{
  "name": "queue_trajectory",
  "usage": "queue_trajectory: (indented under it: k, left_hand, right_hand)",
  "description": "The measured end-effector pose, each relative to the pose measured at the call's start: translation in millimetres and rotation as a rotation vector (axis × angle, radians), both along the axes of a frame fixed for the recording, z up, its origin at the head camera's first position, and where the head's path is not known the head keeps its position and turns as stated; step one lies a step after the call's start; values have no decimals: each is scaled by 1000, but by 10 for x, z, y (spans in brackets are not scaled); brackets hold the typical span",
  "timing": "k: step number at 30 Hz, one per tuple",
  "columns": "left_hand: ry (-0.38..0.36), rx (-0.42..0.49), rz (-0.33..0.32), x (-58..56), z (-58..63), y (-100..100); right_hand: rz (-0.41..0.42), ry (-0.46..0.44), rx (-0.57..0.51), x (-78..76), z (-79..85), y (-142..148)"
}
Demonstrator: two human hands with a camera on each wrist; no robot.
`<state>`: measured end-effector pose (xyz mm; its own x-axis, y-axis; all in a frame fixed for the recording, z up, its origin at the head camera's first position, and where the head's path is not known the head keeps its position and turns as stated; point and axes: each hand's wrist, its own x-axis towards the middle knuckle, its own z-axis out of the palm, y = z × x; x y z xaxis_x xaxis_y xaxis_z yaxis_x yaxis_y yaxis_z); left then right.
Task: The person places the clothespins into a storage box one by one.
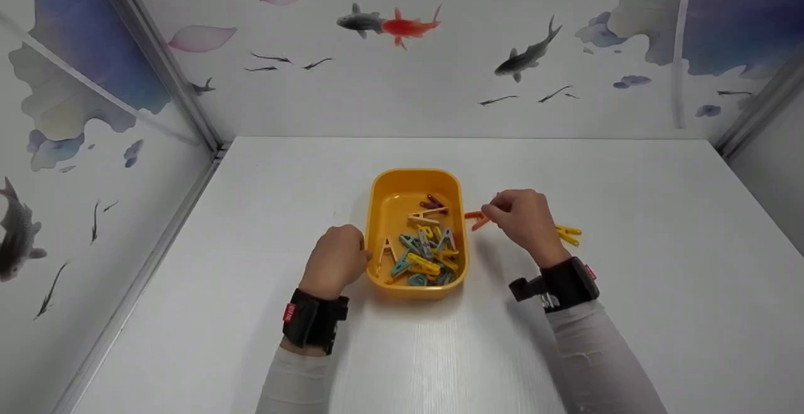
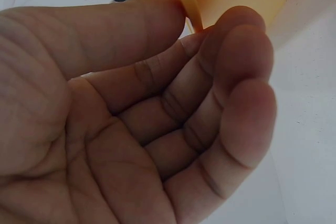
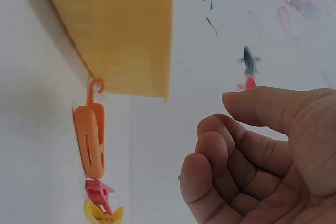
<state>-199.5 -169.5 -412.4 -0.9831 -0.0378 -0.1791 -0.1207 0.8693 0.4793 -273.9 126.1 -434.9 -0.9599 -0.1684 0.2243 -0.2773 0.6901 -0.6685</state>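
A yellow plastic bin (image 1: 415,178) holds several clothespins in yellow (image 1: 423,264), teal, grey, peach and dark red. My left hand (image 1: 336,260) pinches the bin's left rim between thumb and index finger; the rim (image 2: 190,3) shows there in the left wrist view. Just outside the bin's right wall, an orange clothespin (image 3: 90,140) with a hooked end lies on the table. My right hand (image 1: 520,216) hovers by it, fingers loosely curled. In the right wrist view nothing is between thumb and fingertips (image 3: 212,148), and the orange clothespin is apart from them.
Past the orange clothespin are a red clothespin (image 3: 98,191) and a yellow clothespin (image 1: 568,234); my right hand hides the red one in the head view. The white table (image 1: 282,175) meets a back wall (image 1: 440,106) printed with fish, and a side wall at left.
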Motion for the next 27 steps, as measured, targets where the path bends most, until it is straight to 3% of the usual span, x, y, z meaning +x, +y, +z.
queue_trajectory:
  k: [6, 20, 27]
  left_hand:
    - [6, -5, -3, -2, 1, -3]
    - [-15, 15, 18, 16, -21, -29]
    - [-1, 16, 4, 6, -10, -21]
  right_hand:
    - [-36, -43, 43, -69, -122, -9]
    - [-47, -313, 111, -167, -272, -139]
    - [-71, -375, 148, -216, -311, -204]
